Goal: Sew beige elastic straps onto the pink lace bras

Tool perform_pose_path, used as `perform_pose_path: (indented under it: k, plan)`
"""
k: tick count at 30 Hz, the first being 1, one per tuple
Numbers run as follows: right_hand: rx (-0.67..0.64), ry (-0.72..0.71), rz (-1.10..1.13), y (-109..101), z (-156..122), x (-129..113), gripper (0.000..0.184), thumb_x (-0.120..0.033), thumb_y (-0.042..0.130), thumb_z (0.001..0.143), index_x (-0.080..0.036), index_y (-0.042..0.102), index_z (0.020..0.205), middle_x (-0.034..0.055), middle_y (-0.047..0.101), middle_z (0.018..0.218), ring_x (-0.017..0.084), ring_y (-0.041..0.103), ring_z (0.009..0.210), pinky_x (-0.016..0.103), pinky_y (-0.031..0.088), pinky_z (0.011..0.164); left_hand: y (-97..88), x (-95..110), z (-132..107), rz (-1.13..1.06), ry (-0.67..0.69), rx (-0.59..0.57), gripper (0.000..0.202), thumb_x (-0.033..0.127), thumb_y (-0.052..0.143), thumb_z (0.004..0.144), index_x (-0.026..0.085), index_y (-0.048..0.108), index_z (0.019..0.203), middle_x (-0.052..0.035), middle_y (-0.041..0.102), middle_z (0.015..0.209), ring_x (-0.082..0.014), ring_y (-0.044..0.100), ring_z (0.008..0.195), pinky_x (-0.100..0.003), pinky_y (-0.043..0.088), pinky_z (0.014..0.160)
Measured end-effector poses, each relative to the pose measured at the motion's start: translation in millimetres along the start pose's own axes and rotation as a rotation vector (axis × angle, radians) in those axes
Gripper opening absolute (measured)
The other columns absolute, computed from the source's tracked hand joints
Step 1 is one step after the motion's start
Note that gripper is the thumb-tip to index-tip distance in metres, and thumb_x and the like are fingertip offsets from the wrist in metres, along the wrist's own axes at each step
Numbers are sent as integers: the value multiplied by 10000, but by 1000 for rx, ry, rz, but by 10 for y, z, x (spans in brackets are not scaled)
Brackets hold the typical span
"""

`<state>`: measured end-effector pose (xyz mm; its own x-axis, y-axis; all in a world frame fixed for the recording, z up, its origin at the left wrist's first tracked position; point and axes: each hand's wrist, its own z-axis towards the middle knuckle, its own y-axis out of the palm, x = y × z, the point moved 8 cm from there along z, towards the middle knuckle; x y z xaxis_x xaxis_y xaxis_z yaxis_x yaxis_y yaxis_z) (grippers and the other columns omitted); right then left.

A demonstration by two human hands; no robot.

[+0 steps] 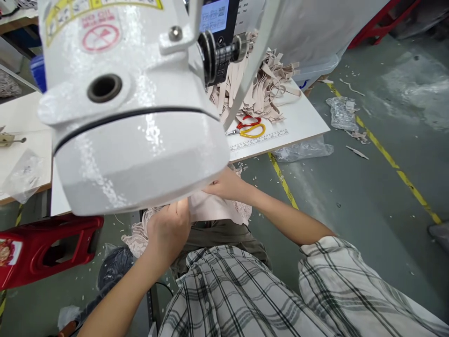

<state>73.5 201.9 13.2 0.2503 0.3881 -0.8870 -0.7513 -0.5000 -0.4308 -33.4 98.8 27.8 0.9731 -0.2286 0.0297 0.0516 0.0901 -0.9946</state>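
Note:
A white sewing machine head [126, 117] fills the upper left and hides the table just under it. Below its rim, my left hand [168, 231] is curled with its fingers closed on a pale pink lace fabric piece [213, 208] that hangs over my lap. My right hand [228, 186] reaches in from the right and rests on the same fabric at the machine's edge; its fingertips are hidden under the machine.
Red and yellow scissors [249, 128] lie on the white table [301, 121] beside a heap of beige straps [259, 89]. A red plastic stool [45, 248] stands at the left. Yellow floor tape [386, 159] and plastic bags [305, 150] are on the grey floor.

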Motion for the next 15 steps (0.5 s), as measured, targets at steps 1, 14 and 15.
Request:
perform_pose_path:
  k: [1,14,15]
  plan:
    - [-2,7,-8,8,1,4,256,-230,554,829,-194,721,1019,66,685,1160,235,612,1093,345,524,913,12,-24,-6,-18,-17,-8,170,172,471,914,194,639,912,-16,534,552,-147,499,468,-292,202,443]
    - [26,-16,39,21,-40,30,224,-240,575,870,-175,709,1037,42,658,959,155,581,790,259,493,703,47,-163,-101,-32,-121,41,304,248,406,979,222,619,1195,-23,677,666,-176,646,623,-272,329,522]
    - [36,-18,37,19,-54,49,230,-260,584,878,-176,704,1056,41,648,951,140,555,740,250,473,662,63,-177,-113,-105,-136,35,304,254,395,986,229,617,1191,-32,711,746,-181,670,685,-269,367,561]
